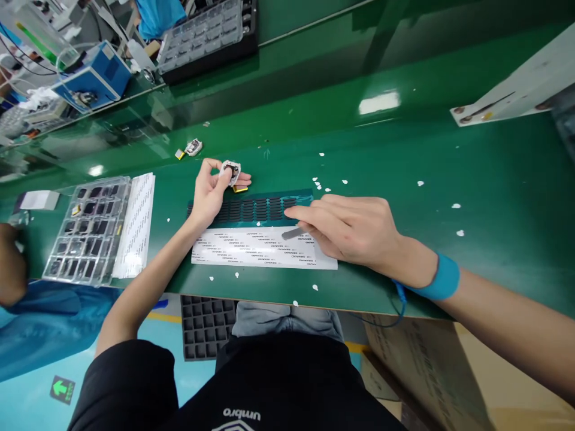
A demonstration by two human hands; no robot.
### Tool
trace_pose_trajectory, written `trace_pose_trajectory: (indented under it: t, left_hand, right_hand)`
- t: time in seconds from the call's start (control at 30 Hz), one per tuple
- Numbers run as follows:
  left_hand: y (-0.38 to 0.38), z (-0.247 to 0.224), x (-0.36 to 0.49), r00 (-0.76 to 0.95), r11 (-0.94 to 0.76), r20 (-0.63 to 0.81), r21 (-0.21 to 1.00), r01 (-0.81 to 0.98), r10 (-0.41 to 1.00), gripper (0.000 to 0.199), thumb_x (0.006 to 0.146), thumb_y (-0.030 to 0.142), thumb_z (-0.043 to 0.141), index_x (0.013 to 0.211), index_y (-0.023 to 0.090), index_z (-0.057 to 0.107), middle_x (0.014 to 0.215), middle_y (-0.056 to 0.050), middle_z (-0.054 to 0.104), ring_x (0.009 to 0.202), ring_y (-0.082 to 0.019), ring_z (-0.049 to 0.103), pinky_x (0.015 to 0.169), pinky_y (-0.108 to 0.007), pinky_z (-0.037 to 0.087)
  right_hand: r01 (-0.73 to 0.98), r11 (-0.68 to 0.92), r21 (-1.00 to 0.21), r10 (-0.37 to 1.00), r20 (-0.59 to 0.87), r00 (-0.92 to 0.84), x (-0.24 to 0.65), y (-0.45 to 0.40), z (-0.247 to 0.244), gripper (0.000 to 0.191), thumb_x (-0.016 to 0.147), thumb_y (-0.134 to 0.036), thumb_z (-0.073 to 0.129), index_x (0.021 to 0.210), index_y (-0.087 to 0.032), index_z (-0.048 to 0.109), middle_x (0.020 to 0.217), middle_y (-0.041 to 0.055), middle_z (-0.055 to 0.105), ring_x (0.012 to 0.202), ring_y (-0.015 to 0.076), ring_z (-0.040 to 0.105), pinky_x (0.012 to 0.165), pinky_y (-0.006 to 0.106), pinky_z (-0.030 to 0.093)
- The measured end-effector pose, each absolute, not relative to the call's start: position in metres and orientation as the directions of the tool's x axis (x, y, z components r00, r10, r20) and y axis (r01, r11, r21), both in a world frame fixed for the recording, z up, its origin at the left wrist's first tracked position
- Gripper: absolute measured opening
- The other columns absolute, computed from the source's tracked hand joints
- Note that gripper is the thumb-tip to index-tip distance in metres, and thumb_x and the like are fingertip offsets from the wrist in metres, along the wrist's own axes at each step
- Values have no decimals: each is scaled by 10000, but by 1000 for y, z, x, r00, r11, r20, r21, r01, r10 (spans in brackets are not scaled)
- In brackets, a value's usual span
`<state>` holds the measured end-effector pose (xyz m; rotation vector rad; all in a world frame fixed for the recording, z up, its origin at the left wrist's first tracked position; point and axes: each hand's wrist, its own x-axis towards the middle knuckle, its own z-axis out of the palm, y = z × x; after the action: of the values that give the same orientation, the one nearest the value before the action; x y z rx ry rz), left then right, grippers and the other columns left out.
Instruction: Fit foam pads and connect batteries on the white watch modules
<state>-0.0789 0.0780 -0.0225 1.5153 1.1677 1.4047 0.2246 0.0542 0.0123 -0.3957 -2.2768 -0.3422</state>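
Observation:
My left hand holds a small white-framed device part, and a yellow-edged piece hangs just below it. My right hand grips a grey flat tool, its index finger reaching the right part of a teal sheet with rows of black strips. Below that sheet lies white printed backing paper, partly under my right hand. A second white-framed part rests farther back, beside a small yellow piece.
At left are a clear compartment tray of dark parts and a printed paper strip. Small white stickers dot the green table. A black tray and blue device stand behind. Another person's arm shows at far left.

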Motion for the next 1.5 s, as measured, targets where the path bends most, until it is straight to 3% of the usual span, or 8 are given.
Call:
trace_pose_trajectory:
  t: [0.1,0.23,0.33,0.53,0.7,1.0,1.23,1.5]
  left_hand:
    - [75,-30,-78,-29,-266,269,960,90,963,593,976,728,782,1023,279,398,966,-48,856,870,-232,874,789,-345,717]
    - [75,-12,-73,-81,-396,408,909,129,909,552,971,656,843,1002,264,456,965,-42,860,885,-225,876,852,-351,722]
    - [62,12,-59,-64,-449,465,876,174,883,415,980,536,880,1018,234,599,951,-31,860,741,-173,839,715,-275,686]
    - [5,24,-13,247,-235,224,972,16,943,195,1056,380,808,1153,213,837,968,-23,858,568,-120,756,542,-232,627]
    - [-12,12,-11,246,-139,137,990,-10,959,291,1093,415,762,1340,272,820,814,9,816,579,-164,783,527,-250,613]
    - [-22,13,-15,243,-45,42,999,6,969,293,1093,421,753,1350,291,804,947,-14,860,716,-235,861,642,-323,728]
    - [-30,8,-7,163,-161,143,982,100,976,251,1123,359,691,1321,251,801,1071,-47,880,761,-218,869,627,-289,726]
    - [-25,10,-5,92,-276,265,950,144,960,152,1091,313,753,1174,221,839,1015,-43,875,754,-177,850,583,-228,690]
  right_hand:
    - [397,908,138,171,742,-648,225,54,12,169,1138,-104,567,1151,-177,719,775,-46,724,659,101,645,551,251,401]
    - [413,906,91,219,735,-642,227,55,10,187,1159,-127,546,1196,-191,718,845,-45,787,710,96,730,581,237,469]
    - [429,903,-10,301,727,-617,229,54,9,188,1195,-198,530,1265,-223,703,862,-56,807,712,105,755,586,244,489]
    - [436,890,-134,384,737,-557,229,47,14,253,1163,-304,668,1395,-207,638,689,-68,711,526,114,627,505,288,386]
    - [404,905,-131,371,709,-600,226,45,16,23,1143,-248,690,1149,-232,706,778,-49,771,537,102,625,517,266,418]
    - [387,898,-210,429,618,-659,222,33,18,163,1113,-122,652,1122,-251,751,790,-37,766,559,117,634,502,280,451]
    - [376,906,-193,416,567,-712,222,32,18,250,1135,-81,497,1207,-240,677,975,-38,825,667,79,704,504,259,418]
    - [419,853,-311,520,571,-635,221,32,20,69,1149,-201,659,1167,-259,626,888,-76,813,595,99,699,545,297,452]
